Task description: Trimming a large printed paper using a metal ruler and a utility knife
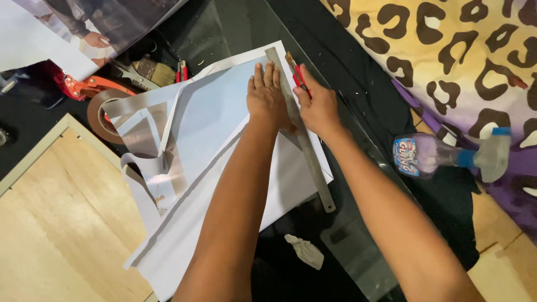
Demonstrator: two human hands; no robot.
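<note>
My left hand (267, 95) lies flat, fingers together, pressing a long metal ruler (311, 162) onto a large white sheet (207, 117) that rests on a dark glass tabletop (235, 28). Just right of the ruler's upper end, my right hand (318, 103) grips a red utility knife (300, 77), its blade against the ruler's edge near the sheet's top corner. The ruler runs diagonally from upper left to lower right.
A curled strip of sheet (146, 151) lies at the left. A brown tape roll (102, 114), a red tape dispenser (84, 85) and a paintbrush (151, 70) sit behind. A spray bottle (442, 154) lies right, near leopard-print fabric (458, 50). A crumpled paper scrap (305, 250) lies near me.
</note>
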